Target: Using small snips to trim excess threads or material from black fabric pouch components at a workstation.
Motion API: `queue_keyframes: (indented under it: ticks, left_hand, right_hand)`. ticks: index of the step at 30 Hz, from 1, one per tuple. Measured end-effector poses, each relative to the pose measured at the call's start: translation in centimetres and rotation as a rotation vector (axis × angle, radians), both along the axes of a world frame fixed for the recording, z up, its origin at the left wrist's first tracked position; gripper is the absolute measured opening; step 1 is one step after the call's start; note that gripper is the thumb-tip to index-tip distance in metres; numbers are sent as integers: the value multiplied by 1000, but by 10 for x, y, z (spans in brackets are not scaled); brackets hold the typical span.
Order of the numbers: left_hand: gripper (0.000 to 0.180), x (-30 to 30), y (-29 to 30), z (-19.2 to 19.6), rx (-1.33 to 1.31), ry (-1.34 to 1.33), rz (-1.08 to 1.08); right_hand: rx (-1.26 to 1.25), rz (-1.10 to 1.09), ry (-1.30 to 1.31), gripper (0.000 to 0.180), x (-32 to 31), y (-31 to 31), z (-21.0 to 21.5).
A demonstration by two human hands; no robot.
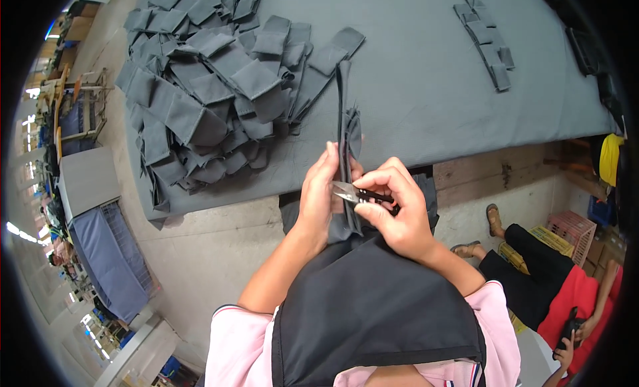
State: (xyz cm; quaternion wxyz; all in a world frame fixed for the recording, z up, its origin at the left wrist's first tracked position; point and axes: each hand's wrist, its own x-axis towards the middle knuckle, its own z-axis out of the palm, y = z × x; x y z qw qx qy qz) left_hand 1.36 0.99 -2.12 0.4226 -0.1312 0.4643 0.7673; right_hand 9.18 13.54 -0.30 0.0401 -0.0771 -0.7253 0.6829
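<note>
My left hand [321,187] is closed on a dark grey strip of fabric [344,114], held on edge so that it stretches away from me over the table's near edge. Closed around a pair of thread snips [376,196] with black handles, my right hand [405,204] has the silver blades [345,191] against the strip close to my left fingers. Further along the strip, a folded flap of the same cloth [355,131] sticks out. A large heap of grey cut fabric pieces [200,87] lies on the table to the left of my hands.
Grey cloth covers the table [413,67]. A small row of fabric pieces [484,41] lies at its far right. On the right, a person in red [572,300] holds a black object [569,332] near stacked crates [572,230]. A cloth-draped rack [110,254] stands left.
</note>
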Motion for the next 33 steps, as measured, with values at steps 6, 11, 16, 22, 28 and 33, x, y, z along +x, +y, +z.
queue_keyframes:
  ticks: [6, 11, 16, 22, 28, 33]
  left_hand:
    - [26, 7, -11, 0, 227, -10, 159]
    - [31, -4, -6, 14, 366, -26, -8]
    - [36, -3, -5, 10, 305, 97, 4]
    - [34, -1, -6, 12, 281, 36, -90]
    - [35, -2, -10, 12, 304, -7, -91]
    - [34, -1, -13, 7, 364, -34, -105]
  right_hand:
    - [-260, -106, -135, 38, -7, -1, -4]
    - [-289, 20, -131, 31, 0, 0, -3]
    - [356, -280, 129, 29, 1, 21, 4]
    - [653, -285, 203, 30, -11, 34, -3]
    - [623, -289, 261, 31, -8, 32, -14]
    - [536, -304, 185, 33, 0, 31, -12]
